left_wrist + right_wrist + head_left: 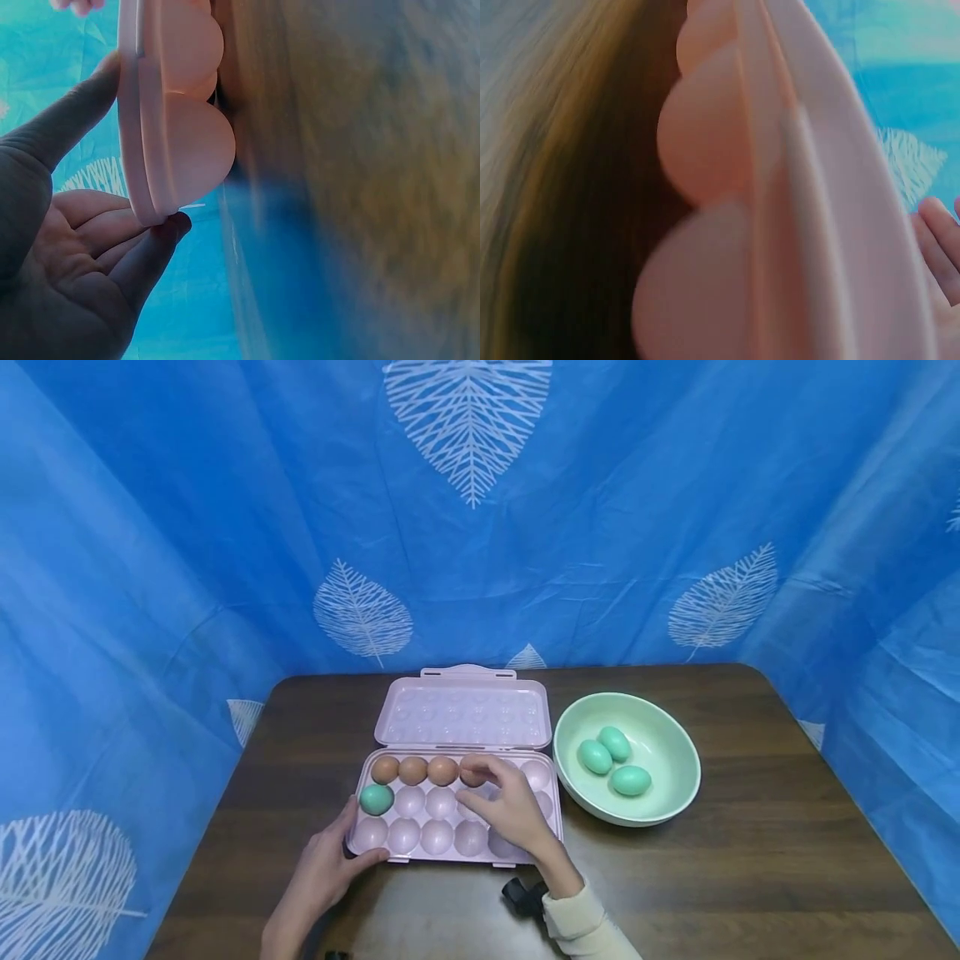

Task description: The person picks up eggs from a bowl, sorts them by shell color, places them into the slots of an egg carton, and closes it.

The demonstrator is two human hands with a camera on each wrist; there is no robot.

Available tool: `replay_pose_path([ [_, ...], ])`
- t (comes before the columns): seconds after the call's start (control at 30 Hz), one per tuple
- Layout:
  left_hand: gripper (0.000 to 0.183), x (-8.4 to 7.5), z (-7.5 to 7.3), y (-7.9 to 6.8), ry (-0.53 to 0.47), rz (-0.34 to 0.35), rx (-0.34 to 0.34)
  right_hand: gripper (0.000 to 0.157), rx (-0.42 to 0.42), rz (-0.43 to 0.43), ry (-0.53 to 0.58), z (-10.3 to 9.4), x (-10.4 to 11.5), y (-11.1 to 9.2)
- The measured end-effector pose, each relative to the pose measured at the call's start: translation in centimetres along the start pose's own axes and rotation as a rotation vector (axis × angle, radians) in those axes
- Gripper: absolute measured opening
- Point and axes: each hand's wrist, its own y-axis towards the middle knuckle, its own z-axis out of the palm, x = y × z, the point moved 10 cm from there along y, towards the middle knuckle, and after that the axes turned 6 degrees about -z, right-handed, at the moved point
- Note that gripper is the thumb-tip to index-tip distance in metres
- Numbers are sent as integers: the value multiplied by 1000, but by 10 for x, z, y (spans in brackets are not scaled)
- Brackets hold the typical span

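A pink plastic egg carton (435,857) lies open on the table, its lid (465,714) folded back. Several brown eggs (413,770) sit in its far row, and one green egg (377,799) is at the left of the middle row. My left hand (324,868) grips the carton's near left corner; in the left wrist view, thumb and fingers span its rim. My right hand (510,802) reaches over the carton, thumb and fingers around the rightmost brown egg (472,774), which they partly hide. The right wrist view shows mostly the carton's side and a few fingers.
To the carton's right stands a light green bowl (678,789) with three green eggs (631,781) inside. Both are on a dark wooden table (765,860). A blue curtain (570,568) with white leaf prints hangs behind and along the sides.
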Motion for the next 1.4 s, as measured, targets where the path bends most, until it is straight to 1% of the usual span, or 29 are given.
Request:
replay_pose_path([
  [0.07,101,1,-1,-2,5,-4,-4,39,-9,13,-11,-8,6,-4],
  [0.13,102,1,-1,-3,10,-11,-4,43,-21,25,-34,-17,6,-7],
  [0.33,103,3,1,-1,18,-46,18,49,-83,54,-89,-48,-20,-16],
  [0.43,103,3,1,-1,18,-48,22,51,-108,81,-110,-69,-23,-19],
  [0.57,102,3,0,-2,22,-48,16,52,-128,86,-133,-95,-21,-20],
  [0.67,102,2,-1,-2,26,-45,13,53,-139,85,-168,-114,-20,-22],
  [0.83,102,1,0,-1,24,-35,18,53,-132,125,-286,-141,-23,-26],
  [0.97,101,1,0,-1,19,-22,16,51,-109,145,-361,-152,-29,-26],
  [1.0,101,1,1,-1,18,-29,22,51,-105,152,-377,-154,-31,-27],
  [1.27,102,1,1,-1,18,-21,18,49,-65,273,-464,-162,-55,-29],
  [1.4,104,3,3,0,16,-46,34,48,-35,299,-524,-165,-62,-27],
])
